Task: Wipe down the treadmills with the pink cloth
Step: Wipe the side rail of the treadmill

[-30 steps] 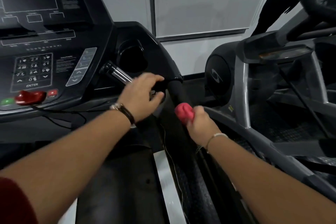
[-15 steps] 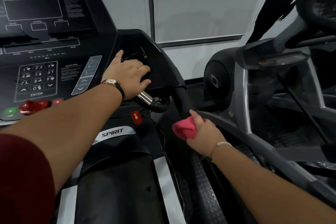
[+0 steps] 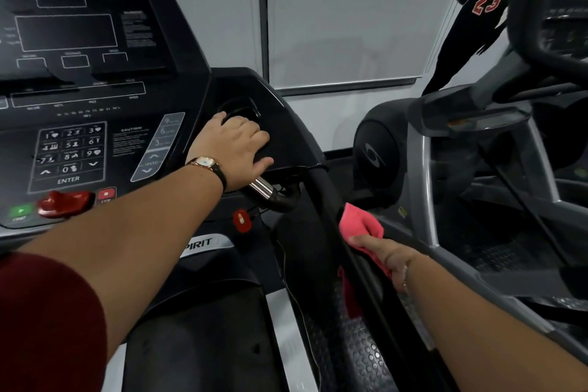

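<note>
**Item count**

We count two exercise machines: one treadmill (image 3: 105, 105) at left and one grey machine (image 3: 445, 169) at right. We count two hands: one left hand (image 3: 232, 153) and one right hand (image 3: 386, 256). We count one pink cloth (image 3: 359, 226), one wristwatch (image 3: 206, 164), one bracelet (image 3: 404, 277) and one dark red sleeve (image 3: 44, 321). On the console we count one green button (image 3: 19, 211), one red stop button (image 3: 106, 193), one red safety key (image 3: 63, 202) and one chrome grip (image 3: 262, 188). One red clip (image 3: 241, 220) hangs below. One black jersey (image 3: 471, 19) hangs behind.
</note>
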Available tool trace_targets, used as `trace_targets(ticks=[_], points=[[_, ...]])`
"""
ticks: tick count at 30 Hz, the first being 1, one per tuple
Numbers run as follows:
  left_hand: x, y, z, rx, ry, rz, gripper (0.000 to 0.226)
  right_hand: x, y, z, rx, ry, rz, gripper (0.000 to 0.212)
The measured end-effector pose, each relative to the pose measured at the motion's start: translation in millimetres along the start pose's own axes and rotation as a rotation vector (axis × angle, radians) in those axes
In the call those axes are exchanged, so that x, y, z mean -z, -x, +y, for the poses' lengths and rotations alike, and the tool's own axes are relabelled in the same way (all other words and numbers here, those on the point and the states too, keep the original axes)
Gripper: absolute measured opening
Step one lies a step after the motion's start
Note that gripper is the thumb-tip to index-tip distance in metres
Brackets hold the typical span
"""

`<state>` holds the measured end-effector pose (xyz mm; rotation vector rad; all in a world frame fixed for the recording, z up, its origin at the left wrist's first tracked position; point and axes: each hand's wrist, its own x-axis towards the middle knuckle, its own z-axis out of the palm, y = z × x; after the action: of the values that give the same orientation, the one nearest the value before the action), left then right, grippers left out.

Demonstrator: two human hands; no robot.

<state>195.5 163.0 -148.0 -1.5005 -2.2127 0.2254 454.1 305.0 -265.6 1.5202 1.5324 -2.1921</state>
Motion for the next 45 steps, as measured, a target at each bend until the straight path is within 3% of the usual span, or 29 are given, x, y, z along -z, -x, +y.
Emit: trace_targets(ticks=[2,6,8,11,13,15,16,19,22,26,27,29,30,33,36,39,41,44,45], points=[[0,0,0,0.000,0.004,0.011,0.053,-12,-1,-9,0.089,0.131,0.123,0.078],[-1,0,-1,0.005,0.010,0.018,0.053,-48,5,-17,0.356,0.857,0.497,0.094],[-1,0,-1,0.009,0.004,0.019,0.054,-60,9,-13,0.417,1.009,0.581,0.098],[-1,0,-2,0.000,-0.005,0.020,0.055,-54,3,-20,0.417,0.929,0.494,0.106],[-1,1,-2,-0.008,-0.008,0.018,0.055,-44,-5,-31,0.354,0.667,0.403,0.115],[-1,1,-1,-0.014,-0.010,0.018,0.056,-41,-8,-41,0.311,0.465,0.385,0.102],[-2,1,-1,-0.016,-0.011,0.015,0.056,-43,-10,-40,0.313,0.501,0.415,0.090],[-4,-1,-2,-0.021,-0.002,0.016,0.056,-50,1,-25,0.456,0.951,0.510,0.070],[-6,-1,-3,-0.033,0.002,0.035,0.056,-47,14,-2,0.651,1.286,0.435,0.078],[-8,-2,-3,-0.035,0.021,0.055,0.054,-43,10,-19,0.515,1.156,0.425,0.088],[-8,-1,-4,-0.036,0.020,0.059,0.053,-47,5,-29,0.443,1.091,0.464,0.081],[-8,-1,-4,-0.042,0.021,0.071,0.053,-60,0,-46,0.364,1.023,0.527,0.040],[-9,-1,-4,-0.047,0.027,0.077,0.053,-67,0,-50,0.360,1.049,0.557,0.033],[-10,0,-4,-0.060,0.036,0.089,0.053,-75,-2,-43,0.385,1.157,0.657,0.060],[-10,0,-5,-0.068,0.050,0.123,0.051,-70,8,-36,0.560,1.007,0.740,0.034],[-12,0,-4,-0.090,0.051,0.153,0.049,-65,15,-42,0.633,0.684,0.808,0.039],[-13,0,-5,-0.092,0.047,0.177,0.048,-72,12,-45,0.582,0.769,0.780,0.042],[-14,-1,-6,-0.091,0.049,0.174,0.048,-86,-3,-40,0.488,1.126,0.783,0.057],[-13,-1,-6,-0.093,0.063,0.177,0.046,-88,-5,-41,0.486,1.209,0.788,0.052]])
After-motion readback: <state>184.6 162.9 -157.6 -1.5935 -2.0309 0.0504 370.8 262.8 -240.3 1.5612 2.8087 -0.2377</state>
